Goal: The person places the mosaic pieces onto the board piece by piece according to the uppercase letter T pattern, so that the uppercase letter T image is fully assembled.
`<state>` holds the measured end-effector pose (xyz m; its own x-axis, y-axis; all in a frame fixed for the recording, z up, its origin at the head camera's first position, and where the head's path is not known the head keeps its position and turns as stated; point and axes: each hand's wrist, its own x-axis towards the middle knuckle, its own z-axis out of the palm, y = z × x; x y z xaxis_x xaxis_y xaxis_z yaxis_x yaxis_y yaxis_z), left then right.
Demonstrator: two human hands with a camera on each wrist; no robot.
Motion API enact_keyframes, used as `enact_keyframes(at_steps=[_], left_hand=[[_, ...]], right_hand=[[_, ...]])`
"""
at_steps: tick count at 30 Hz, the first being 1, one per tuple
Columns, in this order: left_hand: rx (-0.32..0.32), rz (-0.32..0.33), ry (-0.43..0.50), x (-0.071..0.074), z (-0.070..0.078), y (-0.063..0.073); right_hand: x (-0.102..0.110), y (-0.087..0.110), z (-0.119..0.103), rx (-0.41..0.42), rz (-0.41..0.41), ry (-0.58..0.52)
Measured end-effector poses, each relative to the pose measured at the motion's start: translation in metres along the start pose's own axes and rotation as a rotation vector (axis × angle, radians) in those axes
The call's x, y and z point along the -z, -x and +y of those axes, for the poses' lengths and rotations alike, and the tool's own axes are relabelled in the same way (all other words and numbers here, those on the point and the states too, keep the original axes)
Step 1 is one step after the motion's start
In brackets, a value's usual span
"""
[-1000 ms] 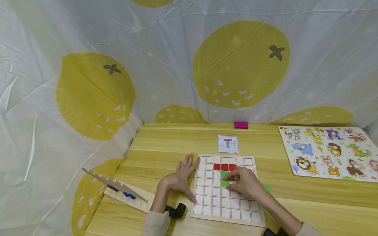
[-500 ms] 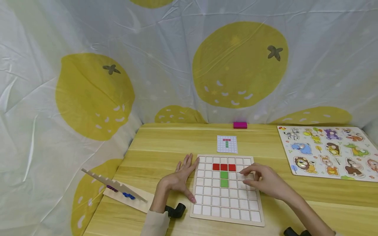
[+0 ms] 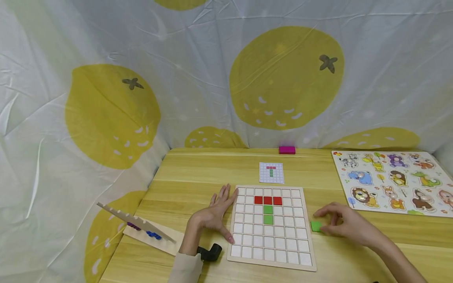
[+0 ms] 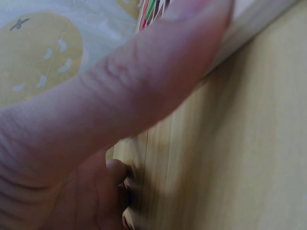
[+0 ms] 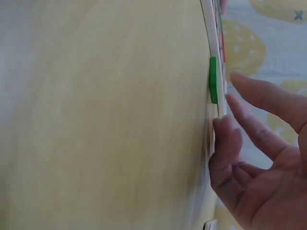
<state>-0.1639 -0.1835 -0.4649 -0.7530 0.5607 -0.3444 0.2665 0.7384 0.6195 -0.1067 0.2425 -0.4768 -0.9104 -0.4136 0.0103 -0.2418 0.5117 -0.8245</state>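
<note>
A wooden grid board (image 3: pixel 249 259) with white square cells lies on the table. In its upper part, a row of red tiles (image 3: pixel 267 200) sits above two green tiles (image 3: pixel 268 214), forming part of a T. My left hand (image 3: pixel 213 214) is spread on the table, its thumb and a finger against the board's left edge. Right of the board lies a loose green tile (image 3: pixel 316 226). Over its right side hovers my right hand (image 3: pixel 348 225), thumb and forefinger apart. In the right wrist view, a gap shows between the fingers and the green tile (image 5: pixel 213 80).
Behind the board lies a card (image 3: pixel 271 173) printed with a red and green T. A magenta block (image 3: pixel 287 150) stands at the table's back edge. An animal puzzle (image 3: pixel 380 188) is at right, and a wooden stand (image 3: pixel 152 239) with purple and blue pieces at left.
My right hand has left the green tiles on the board and moved right, to the loose green tile beside it. My left hand has stayed at the board's edge.
</note>
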Motion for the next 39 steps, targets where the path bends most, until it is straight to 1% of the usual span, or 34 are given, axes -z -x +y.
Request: enact_keyframes(at_steps=[3,6,9,15,21,27,39], left_hand=[[0.002,0.003,0.003,0.0,0.0,0.0],[0.003,0.003,0.004,0.0,0.0,0.0],[0.003,0.003,0.001,0.0,0.0,0.0],[-0.001,0.002,0.009,0.0,0.0,0.0],[-0.004,0.001,0.011,0.0,0.001,0.0],[0.0,-0.001,0.008,0.0,0.0,-0.001],[-0.005,0.0,0.005,0.0,0.0,0.0]], right_hand=[[-0.002,0.001,0.005,0.033,-0.005,-0.003],[-0.005,0.0,0.007,0.076,0.007,0.007],[-0.007,0.0,0.008,0.09,0.014,0.023],[-0.009,0.0,0.007,0.055,0.015,0.047],[-0.01,0.0,0.009,0.067,0.017,0.052],[-0.01,0.0,0.007,0.018,0.001,0.042],[-0.013,-0.002,0.005,-0.014,0.03,0.061]])
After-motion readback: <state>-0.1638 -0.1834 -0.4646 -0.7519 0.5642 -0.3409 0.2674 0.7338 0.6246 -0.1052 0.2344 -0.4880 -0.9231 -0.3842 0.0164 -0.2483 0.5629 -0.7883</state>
